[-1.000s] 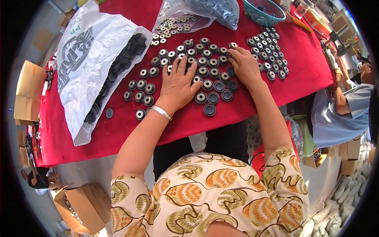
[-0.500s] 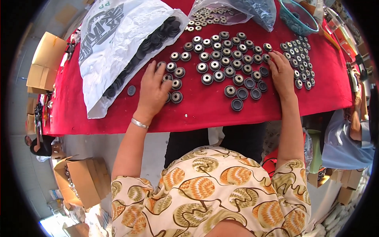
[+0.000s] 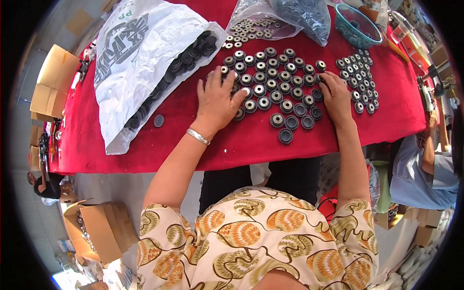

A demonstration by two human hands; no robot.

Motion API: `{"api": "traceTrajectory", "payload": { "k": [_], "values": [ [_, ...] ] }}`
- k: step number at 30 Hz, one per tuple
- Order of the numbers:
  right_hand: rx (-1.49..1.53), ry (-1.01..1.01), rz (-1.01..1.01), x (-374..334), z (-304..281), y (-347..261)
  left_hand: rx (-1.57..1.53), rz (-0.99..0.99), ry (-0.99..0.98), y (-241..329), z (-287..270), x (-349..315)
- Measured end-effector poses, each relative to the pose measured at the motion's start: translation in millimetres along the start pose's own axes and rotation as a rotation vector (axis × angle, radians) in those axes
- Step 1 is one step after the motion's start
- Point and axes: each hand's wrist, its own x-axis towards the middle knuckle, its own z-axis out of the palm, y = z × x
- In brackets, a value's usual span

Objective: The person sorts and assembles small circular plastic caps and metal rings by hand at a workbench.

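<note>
I see black round pieces [image 3: 272, 74], most with pale metal centres, clustered on the red cloth [image 3: 261, 149]; the left hand [image 3: 216, 100] spreads loosely over some, the right hand [image 3: 337, 100] touches one, whether gripping I can't tell; dark printing marks the white bag [image 3: 137, 72]

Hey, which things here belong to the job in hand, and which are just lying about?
In use, or likely so:
dark round pieces with metal centres, by the left hand and right hand
empty dark cups
pale rings
black discs

Apparently just lying about:
upper-left cardboard box
lower-left cardboard box
</note>
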Motion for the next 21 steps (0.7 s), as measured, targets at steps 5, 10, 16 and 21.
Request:
{"api": "traceTrajectory", "payload": {
  "k": [5, 10, 16, 21],
  "values": [
    [0.0, 0.006, 0.003, 1, -5, -3, -0.288, 0.042, 0.042, 1, -12, 57],
    [0.046, 0.019, 0.042, -3, -2, -3, -0.333, 0.1, 0.001, 0, 19, 73],
    [0.05, -0.009, 0.002, 26, -10, -11, -0.578, 0.032, 0.147, -15, 16, 74],
    [0.046, -0.205, -0.258, 103, 19, -58, -1.788, -0.554, 0.292, -43, -4, 54]
  ]
}}
